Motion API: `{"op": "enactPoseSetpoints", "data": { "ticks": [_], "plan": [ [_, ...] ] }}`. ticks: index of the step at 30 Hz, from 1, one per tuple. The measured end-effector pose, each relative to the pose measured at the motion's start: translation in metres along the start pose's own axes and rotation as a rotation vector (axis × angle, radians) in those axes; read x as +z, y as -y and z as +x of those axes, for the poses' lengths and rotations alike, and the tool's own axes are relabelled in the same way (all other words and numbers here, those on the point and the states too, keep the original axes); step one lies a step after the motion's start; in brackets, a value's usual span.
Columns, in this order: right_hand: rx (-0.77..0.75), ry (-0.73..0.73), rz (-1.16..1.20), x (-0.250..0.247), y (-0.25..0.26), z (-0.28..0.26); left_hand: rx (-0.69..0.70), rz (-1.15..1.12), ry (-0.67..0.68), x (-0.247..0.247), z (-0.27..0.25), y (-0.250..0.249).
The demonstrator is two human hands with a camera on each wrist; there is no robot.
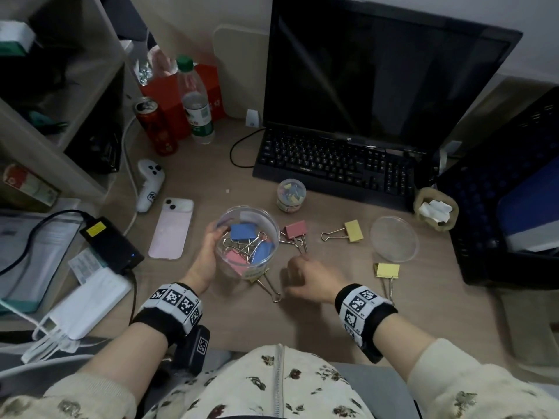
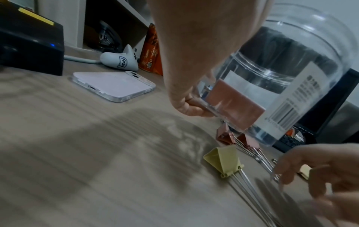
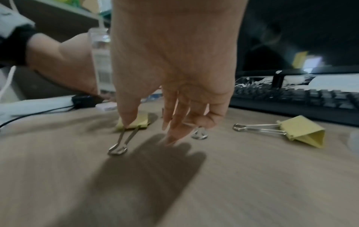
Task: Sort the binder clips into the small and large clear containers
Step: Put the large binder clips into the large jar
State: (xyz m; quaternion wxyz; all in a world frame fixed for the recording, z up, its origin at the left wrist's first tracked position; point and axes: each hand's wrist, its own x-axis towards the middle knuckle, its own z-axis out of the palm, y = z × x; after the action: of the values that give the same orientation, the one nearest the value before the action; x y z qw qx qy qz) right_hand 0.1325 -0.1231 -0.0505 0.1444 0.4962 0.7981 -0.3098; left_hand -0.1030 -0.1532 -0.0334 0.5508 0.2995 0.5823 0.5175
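The left hand (image 1: 208, 252) has its grip curled round the large clear plastic container (image 1: 247, 241), lidless and tilted, holding two blue and one pink binder clips. The right hand (image 1: 305, 278) hovers over the bench (image 1: 332, 313), grip loose and empty. At one o'clock stands the small clear container (image 1: 291, 195) of small pastel clips.
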Motion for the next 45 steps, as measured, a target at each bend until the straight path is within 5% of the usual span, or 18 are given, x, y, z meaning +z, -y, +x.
{"op": "enactPoseSetpoints", "data": {
  "ticks": [7, 14, 27, 31, 35, 40, 45],
  "plan": [
    [-0.098, -0.059, -0.022, 0.028, 0.019, 0.008, -0.05, 0.0, 0.017, 0.0, -0.006, -0.004],
    [0.018, 0.015, -0.081, 0.026, 0.013, 0.007, -0.069, -0.003, 0.028, 0.002, -0.01, -0.004],
    [0.166, -0.065, 0.167, -0.004, -0.04, -0.014, -0.054, -0.039, 0.078, 0.029, -0.003, 0.005],
    [0.201, -0.169, 0.207, -0.011, -0.052, -0.027, -0.049, -0.054, 0.09, 0.036, 0.002, 0.011],
    [0.233, -0.5, 0.301, -0.024, -0.067, -0.037, -0.07, -0.068, 0.105, 0.039, 0.008, 0.021],
    [-0.088, -1.048, 0.375, -0.056, -0.061, -0.05, -0.062, -0.055, 0.141, 0.05, 0.011, 0.025],
    [-0.524, -1.014, 0.139, -0.066, -0.035, -0.044, -0.069, 0.006, 0.205, 0.062, 0.008, 0.02]
  ]
}}
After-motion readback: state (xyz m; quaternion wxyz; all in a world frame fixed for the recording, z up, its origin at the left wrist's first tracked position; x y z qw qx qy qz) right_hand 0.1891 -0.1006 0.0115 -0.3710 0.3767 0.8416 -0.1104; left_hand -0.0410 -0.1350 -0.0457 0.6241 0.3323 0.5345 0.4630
